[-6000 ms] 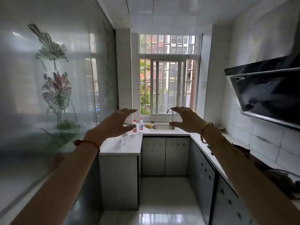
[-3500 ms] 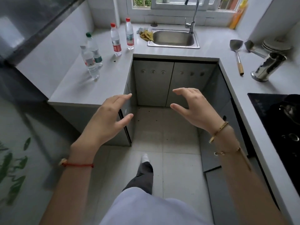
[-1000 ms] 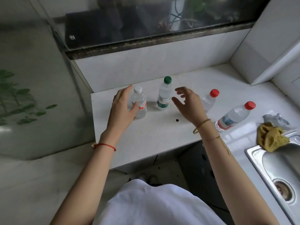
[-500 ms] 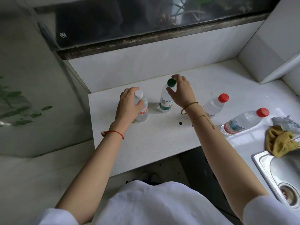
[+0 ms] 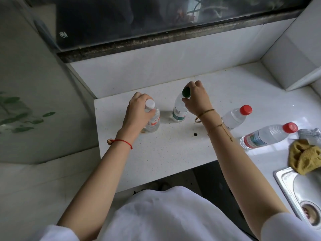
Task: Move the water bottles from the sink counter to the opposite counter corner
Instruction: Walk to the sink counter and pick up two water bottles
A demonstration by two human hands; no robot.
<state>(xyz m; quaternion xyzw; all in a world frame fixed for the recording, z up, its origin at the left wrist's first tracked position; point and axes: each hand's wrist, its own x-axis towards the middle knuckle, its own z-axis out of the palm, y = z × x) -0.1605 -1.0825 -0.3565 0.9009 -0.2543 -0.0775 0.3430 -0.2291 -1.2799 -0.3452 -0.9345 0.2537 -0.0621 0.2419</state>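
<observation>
Several clear water bottles stand on the white counter (image 5: 165, 150). My left hand (image 5: 137, 113) grips the neck of the white-capped bottle (image 5: 152, 121) with a red label. The fingers of my right hand (image 5: 196, 100) are wrapped around the neck of the green-capped bottle (image 5: 179, 108), just under its cap. Both bottles stand upright on the counter. To the right stand two red-capped bottles: the nearer one (image 5: 234, 117) is partly hidden behind my right forearm, the farther one (image 5: 267, 136) sits close to the sink.
A steel sink (image 5: 302, 192) fills the lower right, with a yellow cloth (image 5: 304, 156) and crumpled plastic (image 5: 311, 134) at its rim. A tiled backsplash and dark glass panel rise behind the counter. A small dark speck (image 5: 195, 134) lies on the counter.
Both hands have settled tighter on the bottle necks: the left now wraps under the white cap, the right closes around the green cap. The bottles stay on the counter.
</observation>
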